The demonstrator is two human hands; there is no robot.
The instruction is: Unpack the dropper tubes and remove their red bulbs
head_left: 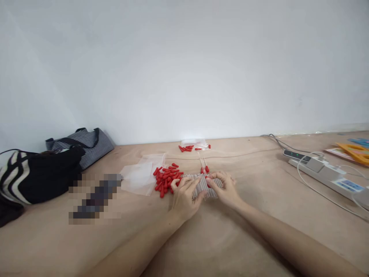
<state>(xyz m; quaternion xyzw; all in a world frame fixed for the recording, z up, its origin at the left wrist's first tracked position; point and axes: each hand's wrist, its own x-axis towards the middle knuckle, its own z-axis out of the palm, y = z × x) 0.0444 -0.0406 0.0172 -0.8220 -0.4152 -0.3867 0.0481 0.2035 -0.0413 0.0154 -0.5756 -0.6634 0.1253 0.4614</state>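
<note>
Clear thin tubes [211,192] lie side by side in a row on the table, under and between my hands. My left hand [186,194] reaches over the left part of this row, its fingers stretched out and the thumb apart from them. Thumb and index finger of my right hand [225,188] pinch a red rubber bulb [208,183] above the tubes; whether a tube sits in it I cannot make out. Just beyond the hands lie a few tubes with red bulbs on their near ends [206,169]. A heap of loose red bulbs [167,177] is left of my left hand, partly hidden by it.
Clear plastic bags [137,179] lie left of the heap. Near the wall are more red pieces [187,148] and another bag [193,142]. A power strip [328,177] with cables stands right; a black bag [54,173] and a striped bag [95,148] are left. A blurred patch hides something.
</note>
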